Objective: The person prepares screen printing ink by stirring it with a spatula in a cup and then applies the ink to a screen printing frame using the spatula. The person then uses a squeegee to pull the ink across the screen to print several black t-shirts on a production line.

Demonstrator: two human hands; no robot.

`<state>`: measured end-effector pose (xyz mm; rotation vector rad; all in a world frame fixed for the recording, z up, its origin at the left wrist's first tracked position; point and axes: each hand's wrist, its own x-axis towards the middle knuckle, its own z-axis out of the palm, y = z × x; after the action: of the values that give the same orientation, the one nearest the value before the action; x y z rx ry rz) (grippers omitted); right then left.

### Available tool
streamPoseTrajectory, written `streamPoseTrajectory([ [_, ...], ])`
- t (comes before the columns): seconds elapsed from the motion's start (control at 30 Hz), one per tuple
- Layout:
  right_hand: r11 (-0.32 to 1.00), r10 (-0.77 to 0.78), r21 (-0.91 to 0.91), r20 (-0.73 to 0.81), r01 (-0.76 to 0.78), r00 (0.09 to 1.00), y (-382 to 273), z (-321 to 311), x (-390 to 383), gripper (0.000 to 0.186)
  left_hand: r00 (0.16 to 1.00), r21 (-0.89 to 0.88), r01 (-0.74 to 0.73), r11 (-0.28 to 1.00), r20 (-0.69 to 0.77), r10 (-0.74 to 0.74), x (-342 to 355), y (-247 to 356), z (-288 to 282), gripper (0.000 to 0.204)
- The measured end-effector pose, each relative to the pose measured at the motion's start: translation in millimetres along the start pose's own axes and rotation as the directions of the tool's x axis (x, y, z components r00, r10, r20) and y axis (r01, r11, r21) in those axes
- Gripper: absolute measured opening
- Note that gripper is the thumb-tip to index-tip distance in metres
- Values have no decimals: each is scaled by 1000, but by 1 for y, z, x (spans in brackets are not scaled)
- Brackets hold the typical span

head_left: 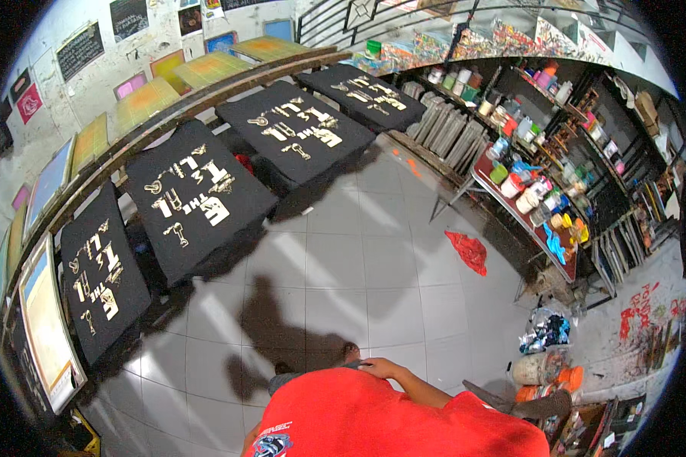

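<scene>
My right hand (379, 368) is held in front of my red shirt, against the dark grey cloth of my shorts (283, 381). Its fingers look curled together, with a small dark patch between them that I cannot make out. Of my left arm (250, 439) only a sliver shows beside the shirt; the left hand is hidden. Ahead and to the left, several black T-shirts lie flat in a row, among them a near one (133, 293), a middle one (236, 209) and a farther one (335, 141). Pale lettering and tool shapes are printed on them.
A printing screen frame (51, 320) leans at the near left; more screens (146, 103) line the wall behind the rail. On the right a table (503, 186) carries paint tubs and a blue cloth (554, 244). A red plastic bag (469, 253) lies on the tiled floor (335, 259).
</scene>
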<state>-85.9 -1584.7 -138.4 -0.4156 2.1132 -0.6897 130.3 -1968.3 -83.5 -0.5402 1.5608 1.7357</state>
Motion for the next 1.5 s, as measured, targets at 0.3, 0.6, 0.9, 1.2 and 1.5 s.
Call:
streamPoseTrajectory([
  [0.3,952,294,-95,37,-290,955,153,74,-126,50,974,226,53,973,203,-100,10,66,-24,61],
  [0.6,987,156,-30,56,-155,986,199,61,-147,46,922,293,-98,951,387,-24,89,195,93,57],
  [0.9,998,-37,-45,5,37,999,239,-8,-113,43,937,109,-22,994,348,-18,111,266,135,54],
  [1.2,954,284,133,-110,-269,952,277,-65,-41,36,970,345,-203,917,-61,237,287,207,37,18],
  [1.5,623,478,780,-443,64,758,292,-208,-57,27,851,730,-512,454,360,381,458,504,238,27],
])
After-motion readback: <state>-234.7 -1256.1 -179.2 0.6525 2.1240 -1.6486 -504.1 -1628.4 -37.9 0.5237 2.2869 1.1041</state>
